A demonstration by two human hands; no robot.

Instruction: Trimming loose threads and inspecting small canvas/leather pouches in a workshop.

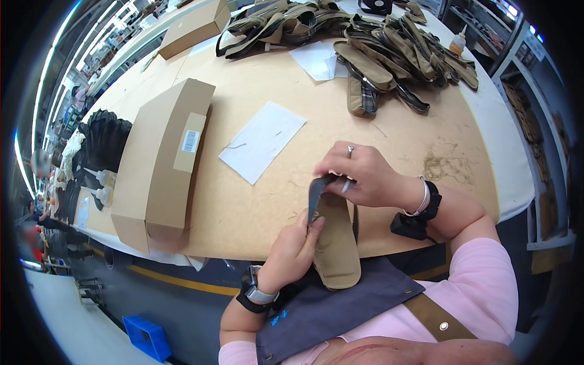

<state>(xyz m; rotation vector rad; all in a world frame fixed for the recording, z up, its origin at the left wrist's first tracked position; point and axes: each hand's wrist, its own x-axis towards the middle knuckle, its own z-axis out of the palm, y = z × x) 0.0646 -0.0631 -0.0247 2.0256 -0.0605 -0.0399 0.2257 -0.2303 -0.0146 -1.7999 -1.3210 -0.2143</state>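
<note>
A khaki padded fabric piece (336, 255) with dark edging hangs over the table's near edge, above my dark apron. My left hand (292, 249) is closed on the dark edge at its left side, thumb upward. My right hand (359, 170), higher up, has its fingers curled at the piece's top end, where the dark edging bends over; a small pale pointed thing shows between its fingers, too small to name. A white paper sheet (261, 140) with loose threads lies beyond my hands.
A long cardboard box (152, 164) is at left, beside dark gathered material (106, 137) and glue bottles (103, 194). Several khaki pieces (413, 55) are heaped at the back. Loose threads (447, 164) lie at right, a blue crate (146, 337) on the floor. Distant people (36, 216) are at left.
</note>
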